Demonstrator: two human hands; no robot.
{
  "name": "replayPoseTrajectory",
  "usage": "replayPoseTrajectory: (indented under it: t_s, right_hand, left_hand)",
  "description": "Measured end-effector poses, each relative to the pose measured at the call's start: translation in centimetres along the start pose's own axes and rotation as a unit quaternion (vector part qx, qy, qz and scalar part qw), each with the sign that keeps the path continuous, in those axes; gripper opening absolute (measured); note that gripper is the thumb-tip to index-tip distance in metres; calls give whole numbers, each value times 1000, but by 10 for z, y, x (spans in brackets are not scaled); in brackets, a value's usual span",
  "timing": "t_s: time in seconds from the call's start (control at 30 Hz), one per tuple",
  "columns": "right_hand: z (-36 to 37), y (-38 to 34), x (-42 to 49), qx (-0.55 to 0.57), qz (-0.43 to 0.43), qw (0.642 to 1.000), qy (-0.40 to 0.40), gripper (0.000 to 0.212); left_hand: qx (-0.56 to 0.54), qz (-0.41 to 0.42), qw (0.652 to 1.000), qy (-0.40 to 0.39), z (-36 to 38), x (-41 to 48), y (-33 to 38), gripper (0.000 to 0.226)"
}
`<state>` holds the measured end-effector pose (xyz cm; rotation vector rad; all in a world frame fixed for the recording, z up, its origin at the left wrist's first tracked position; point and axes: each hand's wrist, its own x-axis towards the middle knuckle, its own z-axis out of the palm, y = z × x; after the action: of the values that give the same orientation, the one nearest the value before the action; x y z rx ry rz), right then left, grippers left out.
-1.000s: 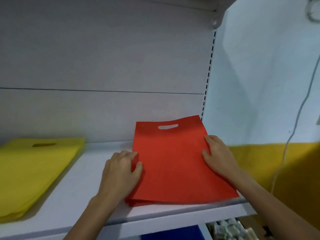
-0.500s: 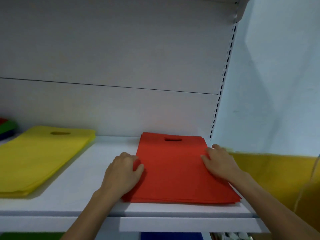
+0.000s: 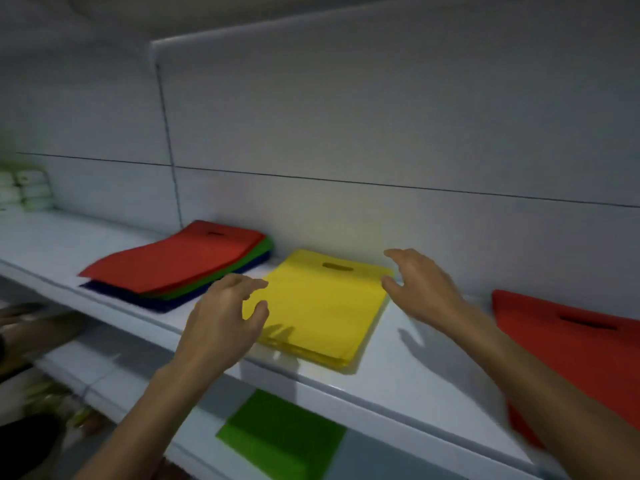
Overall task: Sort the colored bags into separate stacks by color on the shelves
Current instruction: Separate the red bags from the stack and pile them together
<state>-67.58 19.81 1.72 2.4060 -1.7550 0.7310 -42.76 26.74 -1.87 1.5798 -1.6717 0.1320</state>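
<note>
A stack of yellow bags (image 3: pixel 322 306) lies on the white shelf (image 3: pixel 415 382) in the middle of the view. My left hand (image 3: pixel 225 317) hovers over the stack's left edge, fingers loosely curled and holding nothing. My right hand (image 3: pixel 422 289) hovers at the stack's right edge, fingers spread and empty. To the left sits a mixed pile (image 3: pixel 180 265) with a red bag on top, then green and dark blue ones beneath. At the far right lies a stack of red bags (image 3: pixel 571 344), partly hidden by my right forearm.
A green bag (image 3: pixel 280 434) lies on the lower shelf under the yellow stack. Pale green packs (image 3: pixel 24 190) stand at the shelf's far left. A vertical seam in the back panel rises behind the mixed pile. Blurred items fill the lower left.
Both hands have let go of the red stack and moved left to the yellow stack. The view has swung left, so the red stack now sits at the right edge.
</note>
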Motion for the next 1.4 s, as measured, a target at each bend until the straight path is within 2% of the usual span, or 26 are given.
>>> replayPoseTrajectory:
  t_s: [0.2, 0.37, 0.57, 0.8, 1.03, 1.17, 1.23, 1.33, 1.4]
  right_hand:
    - [63, -135, 52, 41, -100, 994, -24, 43]
    - [95, -214, 92, 62, -150, 986, -30, 46]
    - [122, -253, 136, 36, -151, 986, -53, 43]
    - [146, -274, 202, 31, -150, 987, -45, 33]
    - [167, -273, 235, -15, -68, 997, -24, 39]
    - [176, -269, 247, -38, 6, 999, -7, 44]
    - [180, -273, 248, -92, 69, 992, -43, 41]
    - [191, -286, 240, -183, 159, 962, -123, 34]
    - [206, -293, 229, -190, 196, 951, -143, 39]
  left_hand:
    - [90, -66, 993, 25, -71, -17, -113, 32]
    - [113, -96, 989, 26, -102, -15, -175, 35]
    - [104, -89, 990, 24, -100, 23, -223, 34]
    - [79, -85, 993, 28, -93, 78, -275, 32]
    - [45, -62, 997, -21, -71, 139, -340, 32]
    - [47, -45, 996, -61, -57, 181, -382, 33]
    - [47, -48, 993, -92, -50, 197, -401, 33]
    - [17, -58, 988, -139, -38, 212, -423, 34]
    - [-21, -58, 986, -158, -29, 215, -429, 36]
